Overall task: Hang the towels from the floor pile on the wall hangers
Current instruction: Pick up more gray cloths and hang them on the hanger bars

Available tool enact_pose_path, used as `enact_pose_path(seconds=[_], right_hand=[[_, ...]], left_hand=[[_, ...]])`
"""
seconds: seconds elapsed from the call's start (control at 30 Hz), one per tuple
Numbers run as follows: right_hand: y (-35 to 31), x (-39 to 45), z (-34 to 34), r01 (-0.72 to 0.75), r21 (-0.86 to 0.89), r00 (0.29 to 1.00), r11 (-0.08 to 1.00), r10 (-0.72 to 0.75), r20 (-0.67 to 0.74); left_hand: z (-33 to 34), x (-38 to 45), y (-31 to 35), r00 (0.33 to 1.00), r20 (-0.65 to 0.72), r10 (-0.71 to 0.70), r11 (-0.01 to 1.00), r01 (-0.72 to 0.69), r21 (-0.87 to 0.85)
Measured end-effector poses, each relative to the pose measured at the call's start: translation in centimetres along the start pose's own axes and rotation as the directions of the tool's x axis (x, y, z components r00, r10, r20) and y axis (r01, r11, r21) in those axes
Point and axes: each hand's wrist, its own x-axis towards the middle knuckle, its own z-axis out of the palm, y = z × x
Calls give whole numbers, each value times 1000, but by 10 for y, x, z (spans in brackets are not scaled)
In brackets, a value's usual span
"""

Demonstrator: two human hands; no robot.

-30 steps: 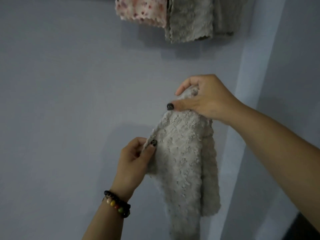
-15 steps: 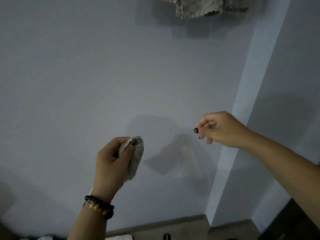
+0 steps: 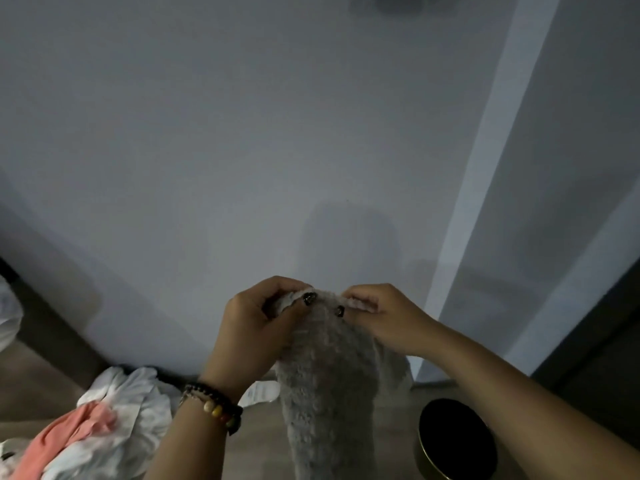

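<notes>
A grey fluffy towel [image 3: 329, 386] hangs down in front of me from its top edge. My left hand [image 3: 252, 330] pinches that edge on the left, thumb on the front. My right hand [image 3: 377, 317] pinches the same edge just to the right, close beside the left. The floor pile [image 3: 104, 434] lies at the lower left, with white and pink towels crumpled together. The wall hangers are out of view above; only a dark shadow shows at the top of the wall.
A plain pale wall [image 3: 242, 150] fills most of the view, with a corner edge [image 3: 485, 185] on the right. A round dark bin with a gold rim [image 3: 453, 441] stands on the wooden floor at the lower right. Some white cloth [image 3: 8, 313] shows at the far left.
My view has tilted down from the hung towels to the floor. My right hand, which had let go half a second ago, now pinches the towel's top edge beside my left hand.
</notes>
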Motion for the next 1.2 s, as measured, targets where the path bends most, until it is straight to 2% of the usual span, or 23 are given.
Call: enact_pose_path(seconds=[0.17, 0.23, 0.37, 0.47, 0.57, 0.63, 0.8, 0.9, 1.0, 1.2], right_hand=[[9, -43, -29, -119, -40, 985, 992, 113, -127], [15, -56, -38, -169, -75, 971, 983, 154, -181], [21, -82, -54, -194, -140, 956, 971, 156, -248], [25, -99, -57, -229, -133, 939, 964, 183, -293], [18, -109, -57, -255, -23, 926, 967, 237, -293], [5, -110, -57, -248, 75, 936, 966, 258, -240], [-23, -112, -41, -172, 222, 959, 960, 215, -183], [-41, -113, -35, -196, 248, 976, 949, 214, -48], [-52, -114, -28, -149, 118, 989, 982, 149, 12], [-65, -113, -24, 3, -16, 988, 1000, -6, -152]], left_hand=[[0, -13, -6, 993, -121, -13, 983, 35, 182], [3, -17, -8, 984, -175, -31, 978, 66, 200], [21, -23, -3, 949, -281, -140, 984, 166, 70], [32, -25, 0, 905, -328, -270, 963, 252, -97], [39, -29, 5, 892, -283, -353, 923, 281, -264], [44, -36, 9, 896, -222, -385, 888, 294, -354], [54, -56, 17, 905, -92, -415, 820, 328, -469], [53, -61, 22, 909, -42, -415, 786, 335, -520], [51, -64, 25, 913, -29, -408, 763, 323, -559], [44, -59, 25, 922, -10, -388, 727, 299, -618]])
